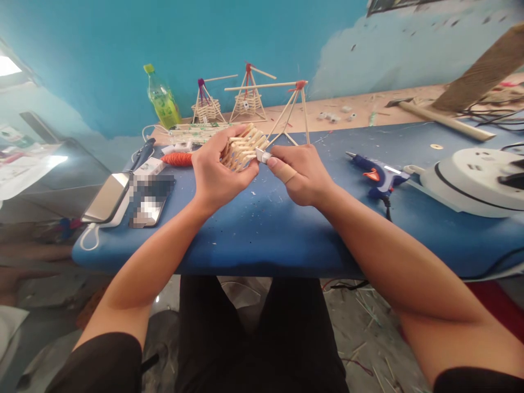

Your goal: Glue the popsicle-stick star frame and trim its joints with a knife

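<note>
the left hand [210,170] curls around a lattice of stacked wooden sticks [245,146], held above the blue tabletop [254,234]. the right hand [305,176] pinches a small white piece [262,156] between thumb and forefinger. that piece sits at the lattice's right edge, directly left of the right fingertips; whether they touch, i cannot tell. the lattice's long axis is unclear behind the left fingers.

Single head-worn view, facing forward and down, wearer's lap [262,368] at six o'clock, left hand [213,169] and right hand [302,173] close near centre, blue table [254,240] beneath, teal wall [245,33] at twelve
</note>
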`<state>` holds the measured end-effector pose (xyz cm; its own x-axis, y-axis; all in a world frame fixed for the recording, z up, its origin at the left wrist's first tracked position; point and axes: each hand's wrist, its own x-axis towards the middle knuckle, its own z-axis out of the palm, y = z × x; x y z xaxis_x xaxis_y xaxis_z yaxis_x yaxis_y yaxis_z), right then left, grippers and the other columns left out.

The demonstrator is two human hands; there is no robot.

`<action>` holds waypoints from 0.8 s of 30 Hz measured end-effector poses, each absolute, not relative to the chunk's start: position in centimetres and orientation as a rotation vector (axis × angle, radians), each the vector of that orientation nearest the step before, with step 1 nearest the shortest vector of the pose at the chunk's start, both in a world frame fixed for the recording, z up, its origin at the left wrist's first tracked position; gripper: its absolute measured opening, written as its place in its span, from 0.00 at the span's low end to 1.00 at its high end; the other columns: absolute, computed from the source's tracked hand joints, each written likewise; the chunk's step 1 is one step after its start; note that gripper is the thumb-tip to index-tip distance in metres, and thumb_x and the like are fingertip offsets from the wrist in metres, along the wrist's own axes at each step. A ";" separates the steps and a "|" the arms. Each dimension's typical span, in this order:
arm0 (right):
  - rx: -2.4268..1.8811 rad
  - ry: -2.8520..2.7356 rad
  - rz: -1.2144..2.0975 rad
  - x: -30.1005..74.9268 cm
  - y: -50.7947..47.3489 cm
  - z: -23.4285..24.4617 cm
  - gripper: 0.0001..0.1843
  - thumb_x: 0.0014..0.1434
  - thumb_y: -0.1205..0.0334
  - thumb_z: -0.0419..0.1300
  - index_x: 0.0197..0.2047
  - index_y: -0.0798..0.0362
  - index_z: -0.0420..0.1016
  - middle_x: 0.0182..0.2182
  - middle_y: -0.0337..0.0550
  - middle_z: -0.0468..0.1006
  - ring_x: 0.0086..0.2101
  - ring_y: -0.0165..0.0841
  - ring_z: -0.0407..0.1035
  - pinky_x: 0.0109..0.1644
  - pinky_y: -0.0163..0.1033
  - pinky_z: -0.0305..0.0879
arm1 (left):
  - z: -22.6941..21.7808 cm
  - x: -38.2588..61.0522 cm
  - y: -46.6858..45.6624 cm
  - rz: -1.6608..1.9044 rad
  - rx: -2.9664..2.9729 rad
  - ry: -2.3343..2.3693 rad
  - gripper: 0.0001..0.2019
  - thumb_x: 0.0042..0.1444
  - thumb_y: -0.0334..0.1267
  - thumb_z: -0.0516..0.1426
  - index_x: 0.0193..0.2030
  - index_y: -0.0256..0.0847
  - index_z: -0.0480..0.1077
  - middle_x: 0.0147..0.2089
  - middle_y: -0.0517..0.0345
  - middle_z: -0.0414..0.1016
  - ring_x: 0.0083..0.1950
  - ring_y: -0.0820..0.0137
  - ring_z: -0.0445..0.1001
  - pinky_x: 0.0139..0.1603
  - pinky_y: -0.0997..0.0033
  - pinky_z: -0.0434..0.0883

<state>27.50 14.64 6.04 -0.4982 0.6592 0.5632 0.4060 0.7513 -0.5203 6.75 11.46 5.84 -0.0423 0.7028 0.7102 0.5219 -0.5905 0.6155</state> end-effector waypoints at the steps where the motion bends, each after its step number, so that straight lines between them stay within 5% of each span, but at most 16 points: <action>1: -0.804 -2.153 0.408 27.5 14.6 6.0 0.29 0.74 0.34 0.51 0.29 0.45 0.54 0.22 0.36 0.57 0.27 0.33 0.52 0.37 0.46 0.47 | 5.8 6.8 11.5 1.701 2.045 1.336 0.32 0.49 0.34 0.76 0.62 0.47 0.79 0.64 0.48 0.85 0.71 0.46 0.82 0.77 0.43 0.80; 24: -0.809 -2.132 0.388 27.6 14.7 5.8 0.30 0.74 0.32 0.50 0.29 0.45 0.55 0.22 0.36 0.57 0.27 0.33 0.52 0.36 0.46 0.46 | 5.8 6.9 11.5 1.700 1.970 1.332 0.29 0.51 0.37 0.73 0.61 0.42 0.80 0.59 0.50 0.87 0.63 0.54 0.85 0.72 0.54 0.81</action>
<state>27.59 14.74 5.84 -0.4711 0.6638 0.5808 0.4168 0.7479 -0.5167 6.88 11.49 5.75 -0.0787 0.7326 0.6761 0.4811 -0.5661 0.6694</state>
